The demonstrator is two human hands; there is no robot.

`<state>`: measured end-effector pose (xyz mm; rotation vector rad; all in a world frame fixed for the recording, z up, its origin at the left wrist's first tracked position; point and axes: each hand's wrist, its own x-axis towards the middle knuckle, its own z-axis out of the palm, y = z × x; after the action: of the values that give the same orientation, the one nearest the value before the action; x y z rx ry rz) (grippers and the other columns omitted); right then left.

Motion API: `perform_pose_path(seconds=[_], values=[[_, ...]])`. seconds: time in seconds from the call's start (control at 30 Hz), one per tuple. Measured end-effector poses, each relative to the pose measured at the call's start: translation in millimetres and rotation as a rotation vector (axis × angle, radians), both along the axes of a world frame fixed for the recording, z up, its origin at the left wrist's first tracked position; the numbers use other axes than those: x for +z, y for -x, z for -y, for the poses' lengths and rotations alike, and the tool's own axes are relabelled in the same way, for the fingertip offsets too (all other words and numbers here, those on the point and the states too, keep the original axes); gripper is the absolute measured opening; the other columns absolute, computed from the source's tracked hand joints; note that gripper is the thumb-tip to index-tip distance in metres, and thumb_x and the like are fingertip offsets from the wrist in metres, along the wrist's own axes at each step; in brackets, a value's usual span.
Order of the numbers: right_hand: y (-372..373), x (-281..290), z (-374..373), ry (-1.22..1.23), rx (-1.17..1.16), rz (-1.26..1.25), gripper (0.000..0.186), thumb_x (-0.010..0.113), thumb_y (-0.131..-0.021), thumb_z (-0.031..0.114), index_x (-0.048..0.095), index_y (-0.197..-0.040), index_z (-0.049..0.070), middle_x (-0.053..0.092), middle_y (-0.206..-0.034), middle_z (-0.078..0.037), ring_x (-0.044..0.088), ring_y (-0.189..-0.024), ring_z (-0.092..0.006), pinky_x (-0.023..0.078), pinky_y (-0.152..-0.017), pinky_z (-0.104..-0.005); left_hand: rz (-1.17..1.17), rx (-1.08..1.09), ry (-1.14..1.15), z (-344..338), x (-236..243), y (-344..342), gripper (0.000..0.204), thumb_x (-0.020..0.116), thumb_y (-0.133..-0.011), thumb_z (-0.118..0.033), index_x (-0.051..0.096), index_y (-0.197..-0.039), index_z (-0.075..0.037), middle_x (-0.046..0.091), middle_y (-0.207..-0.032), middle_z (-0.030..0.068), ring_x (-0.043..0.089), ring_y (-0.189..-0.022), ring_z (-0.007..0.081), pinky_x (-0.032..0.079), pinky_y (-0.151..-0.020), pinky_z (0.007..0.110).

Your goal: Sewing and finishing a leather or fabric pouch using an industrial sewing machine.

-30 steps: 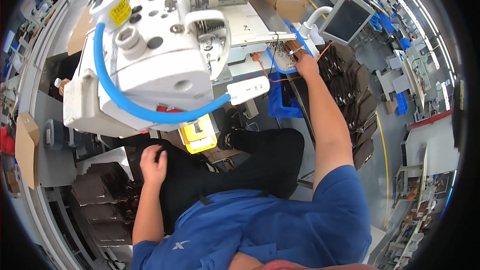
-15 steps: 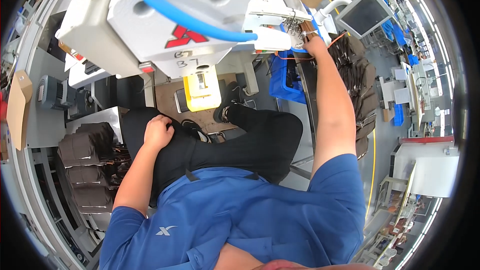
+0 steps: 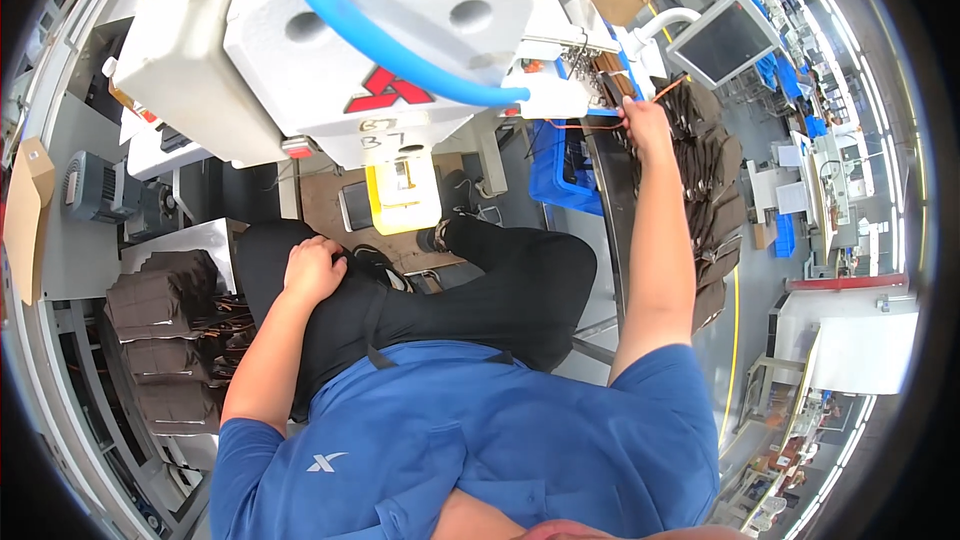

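My left hand (image 3: 315, 269) lies on my left thigh, its fingers loosely bent over the black trousers, with nothing in it. On the right, my right arm reaches out to the narrow side table. The fingertips of my right hand (image 3: 648, 124) are pinched together on a thin orange cord (image 3: 588, 126), which runs left toward the white machine head (image 3: 375, 50) and also shows beyond the hand. Close to those fingers is a blue-edged tray (image 3: 612, 68) with brown pieces and small dark metal parts. What lies under the palm is hidden.
Dark brown fabric pieces are stacked at left (image 3: 165, 305) and hang in a row at right (image 3: 708, 175). A blue bin (image 3: 562, 175) stands below the side table. The yellow-edged machine plate (image 3: 403, 195) is above my feet. A monitor (image 3: 724, 37) stands far right.
My right hand has drawn back a little from the tray toward me, now pinching the orange cord. My left hand stays on the thigh. The whole view has shifted slightly.
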<state>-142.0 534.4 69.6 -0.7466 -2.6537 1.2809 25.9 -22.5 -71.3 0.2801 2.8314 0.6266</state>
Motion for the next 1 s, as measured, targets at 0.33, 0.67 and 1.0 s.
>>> perform_pose_path(seconds=[0.33, 0.67, 1.0], values=[[-203, 65, 207, 0.739, 0.703, -0.021, 0.023, 0.062, -0.101, 0.019, 0.068, -0.090, 0.000, 0.061, -0.068, 0.000, 0.052, -0.058, -0.0046, 0.041, -0.053, -0.0215, 0.181, -0.294, -1.131, -61, 159, -11, 0.049, 0.076, -0.087, -0.010, 0.062, -0.132, 0.003, 0.073, -0.099, 0.0108, 0.068, -0.091, 0.0180, 0.054, -0.082, 0.032], [-209, 55, 261, 1.010, 0.981, 0.292, 0.026, 0.053, -0.107, 0.020, 0.065, -0.113, -0.002, 0.069, -0.085, -0.006, 0.063, -0.071, -0.0102, 0.051, -0.064, -0.0249, 0.051, 0.038, -1.164, -60, 190, -21, 0.023, 0.069, -0.097, -0.018, 0.068, -0.088, 0.003, 0.067, -0.078, 0.0070, 0.063, -0.066, 0.0108, 0.050, -0.060, 0.023], [-193, 47, 266, 0.506, 1.281, -0.404, 0.028, 0.081, -0.086, 0.021, 0.071, -0.101, -0.001, 0.071, -0.093, -0.015, 0.074, -0.084, -0.0303, 0.058, -0.073, -0.0352, 0.385, 0.163, -1.260, -63, 195, -22, 0.021, 0.069, -0.097, -0.016, 0.069, -0.084, 0.000, 0.067, -0.073, 0.0024, 0.059, -0.059, 0.0051, 0.047, -0.054, 0.021]])
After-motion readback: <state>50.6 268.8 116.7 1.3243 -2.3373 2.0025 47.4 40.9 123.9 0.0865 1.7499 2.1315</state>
